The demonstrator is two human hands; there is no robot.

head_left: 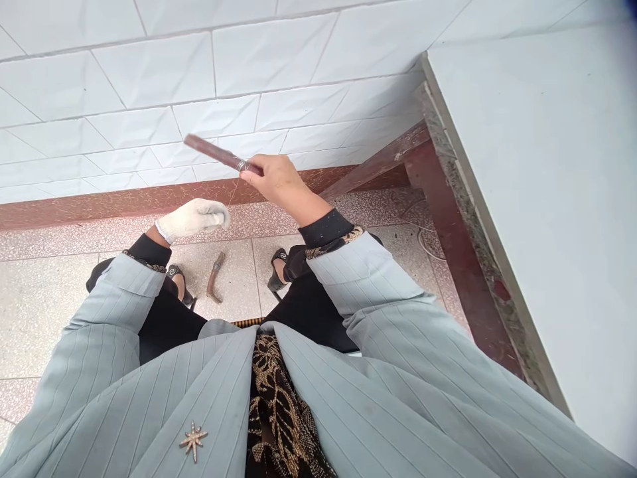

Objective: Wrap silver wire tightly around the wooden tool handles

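One brown stick (213, 150) in right hand (279, 179), one bent piece (212, 277) on floor (44, 305)

tabletop (557, 199) cut off, gripped end of stick (212, 149) hidden

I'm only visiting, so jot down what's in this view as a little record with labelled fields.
Left hand: white-gloved, fingers curled, apparently gripping a thin strand
Right hand: bare, holding a brown stick with silvery wire coils
Floor: bent brown piece lying between black shoes
Right side: white tabletop
Wall: white tiles, reddish-brown skirting
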